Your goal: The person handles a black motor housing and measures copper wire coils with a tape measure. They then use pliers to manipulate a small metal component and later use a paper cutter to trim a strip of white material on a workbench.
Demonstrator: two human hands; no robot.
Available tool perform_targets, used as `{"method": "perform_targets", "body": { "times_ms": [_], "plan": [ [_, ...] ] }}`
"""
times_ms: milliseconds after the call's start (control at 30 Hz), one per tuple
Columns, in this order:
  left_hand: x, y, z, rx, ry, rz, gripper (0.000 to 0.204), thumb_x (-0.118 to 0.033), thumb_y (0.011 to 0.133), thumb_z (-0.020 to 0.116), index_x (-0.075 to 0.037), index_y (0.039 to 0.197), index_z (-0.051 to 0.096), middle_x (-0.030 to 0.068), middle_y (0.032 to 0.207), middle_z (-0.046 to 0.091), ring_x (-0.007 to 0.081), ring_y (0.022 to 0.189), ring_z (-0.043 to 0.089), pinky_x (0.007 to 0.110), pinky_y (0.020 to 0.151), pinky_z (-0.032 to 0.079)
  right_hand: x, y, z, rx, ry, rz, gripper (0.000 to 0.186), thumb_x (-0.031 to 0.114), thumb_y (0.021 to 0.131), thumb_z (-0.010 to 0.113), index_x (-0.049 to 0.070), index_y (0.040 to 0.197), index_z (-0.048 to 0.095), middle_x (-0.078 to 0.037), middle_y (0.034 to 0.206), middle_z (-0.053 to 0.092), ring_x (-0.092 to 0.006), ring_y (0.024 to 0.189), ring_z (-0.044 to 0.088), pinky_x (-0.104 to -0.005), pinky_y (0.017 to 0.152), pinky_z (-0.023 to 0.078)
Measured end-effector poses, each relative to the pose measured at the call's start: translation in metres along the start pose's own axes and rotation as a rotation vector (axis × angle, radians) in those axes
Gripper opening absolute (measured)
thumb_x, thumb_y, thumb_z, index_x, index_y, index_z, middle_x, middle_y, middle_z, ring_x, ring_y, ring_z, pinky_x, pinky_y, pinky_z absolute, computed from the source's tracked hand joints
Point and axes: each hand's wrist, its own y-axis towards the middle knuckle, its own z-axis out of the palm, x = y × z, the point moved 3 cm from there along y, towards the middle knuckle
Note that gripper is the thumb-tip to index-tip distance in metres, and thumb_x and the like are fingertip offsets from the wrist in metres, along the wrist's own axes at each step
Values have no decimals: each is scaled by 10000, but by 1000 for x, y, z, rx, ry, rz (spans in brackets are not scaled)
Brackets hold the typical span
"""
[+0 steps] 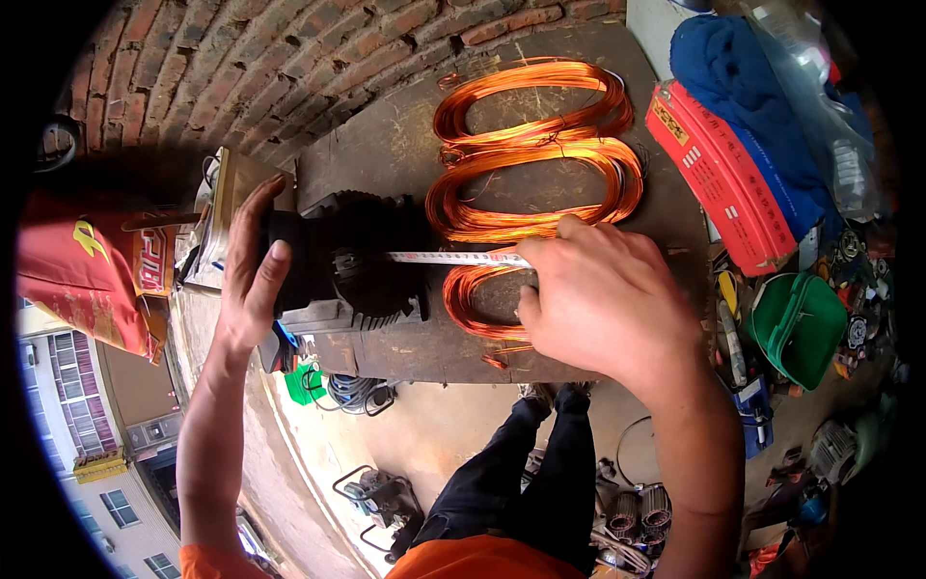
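Observation:
A white tape measure (444, 258) stretches horizontally from a dark, finned motor housing (371, 289) over the copper wire coils. My right hand (603, 294) pinches the tape near its right end, above the lowest coil (461, 299), which it partly hides. My left hand (253, 275) rests against the black left end of the housing, fingers stretched upward and thumb apart. Two larger oval coils of bright copper wire, an upper one (531, 71) and a middle one (622, 188), lie on the worn brown tabletop (367, 154).
A brick wall (270, 68) backs the table. At right lie a red box (719, 169), blue cloth (723, 68), green bin (801, 333) and scattered tools. A red bag (82, 280) hangs at left. Motors (637, 511) and a cable coil (357, 391) sit on the floor.

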Motion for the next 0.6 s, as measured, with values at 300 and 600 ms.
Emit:
{"method": "perform_targets", "body": {
  "times_ms": [300,600],
  "plan": [
    [-11,10,3,5,90,-66,692,-483,871,442,49,1310,402,192,1290,471,264,1204,436,353,1026,284,20,72,21,6,67,-116,117,120,719,581,99,703,695,-130,740,664,-231,723,668,-336,574,477],
    [-5,11,11,17,58,-91,684,-426,876,442,73,1335,355,87,1071,538,123,893,481,256,848,363,28,86,34,-82,38,-199,83,108,644,610,63,630,679,-158,669,631,-249,681,655,-343,533,489]
  ]
}}
